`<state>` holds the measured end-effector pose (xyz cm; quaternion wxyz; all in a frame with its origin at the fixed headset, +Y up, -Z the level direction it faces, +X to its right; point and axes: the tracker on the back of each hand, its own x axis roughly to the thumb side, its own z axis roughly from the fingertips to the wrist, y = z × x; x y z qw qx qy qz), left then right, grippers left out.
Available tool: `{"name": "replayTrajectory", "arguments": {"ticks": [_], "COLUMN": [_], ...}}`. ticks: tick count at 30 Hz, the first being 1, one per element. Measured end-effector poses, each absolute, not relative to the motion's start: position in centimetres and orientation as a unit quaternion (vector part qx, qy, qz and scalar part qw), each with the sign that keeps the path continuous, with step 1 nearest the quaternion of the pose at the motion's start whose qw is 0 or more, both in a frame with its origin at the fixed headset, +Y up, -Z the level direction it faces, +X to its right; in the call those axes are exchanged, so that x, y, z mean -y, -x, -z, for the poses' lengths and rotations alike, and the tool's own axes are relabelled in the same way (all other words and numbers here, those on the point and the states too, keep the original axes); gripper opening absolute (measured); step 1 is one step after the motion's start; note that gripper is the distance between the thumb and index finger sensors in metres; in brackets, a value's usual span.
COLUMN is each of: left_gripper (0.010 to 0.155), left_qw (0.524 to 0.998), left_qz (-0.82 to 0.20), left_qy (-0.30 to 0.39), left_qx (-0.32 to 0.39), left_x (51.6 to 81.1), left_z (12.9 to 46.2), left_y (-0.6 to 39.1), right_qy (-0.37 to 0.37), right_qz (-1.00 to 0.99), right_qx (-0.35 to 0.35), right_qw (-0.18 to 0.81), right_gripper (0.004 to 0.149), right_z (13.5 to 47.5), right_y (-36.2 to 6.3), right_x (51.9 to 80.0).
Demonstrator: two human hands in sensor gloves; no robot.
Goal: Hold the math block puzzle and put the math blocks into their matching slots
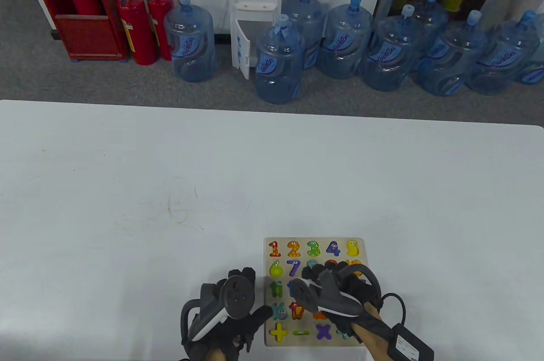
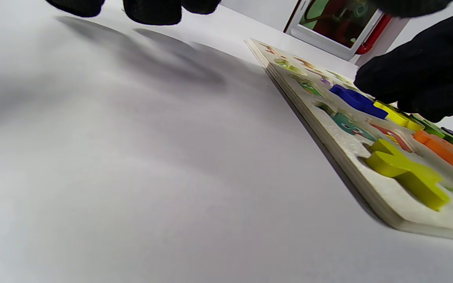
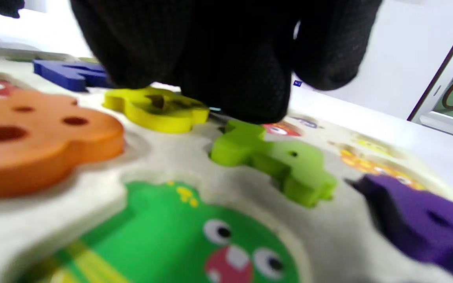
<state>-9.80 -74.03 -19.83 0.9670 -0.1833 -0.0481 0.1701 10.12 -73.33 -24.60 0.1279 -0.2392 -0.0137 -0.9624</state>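
The math block puzzle (image 1: 356,246) lay flat at the white table's (image 1: 127,191) near edge, its light-green block (image 3: 273,157) pressed by the right hand's fingertips (image 3: 242,94), while the left hand (image 1: 225,314) rested open-fingered beside it.

Bright number blocks on a pale wooden puzzle board (image 1: 266,291).

Yellow plus (image 1: 278,332), purple cross (image 1: 324,331), blue block (image 2: 355,101), orange block (image 3: 34,137); black gloves; a green painted face with white eyes at lower centre, right wrist view.
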Motion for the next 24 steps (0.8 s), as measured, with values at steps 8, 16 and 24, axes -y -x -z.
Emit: {"name": "replayTrajectory", "arguments": {"ticks": [8, 16, 24], "left_gripper": [0.087, 0.087, 0.087], "left_qw": [0.967, 0.966, 0.966], "left_qz": [-0.173, -0.174, -0.176], "left_qy": [0.183, 0.186, 0.187], "left_qx": [0.047, 0.046, 0.041], "left_x": [74.0, 74.1, 74.1], "left_z": [19.9, 20.0, 20.1], "left_y": [9.9, 9.9, 10.1], "right_qy": [0.206, 0.078, -0.042], "right_qz": [0.970, 0.994, 0.998], "right_qx": [-0.031, -0.054, 0.004], "right_qw": [0.128, 0.061, -0.038], "right_gripper": [0.061, 0.069, 0.072], "right_z": [24.6, 25.4, 26.9], "right_y": [-13.0, -23.3, -31.0], "right_x": [71.3, 70.1, 71.4]}}
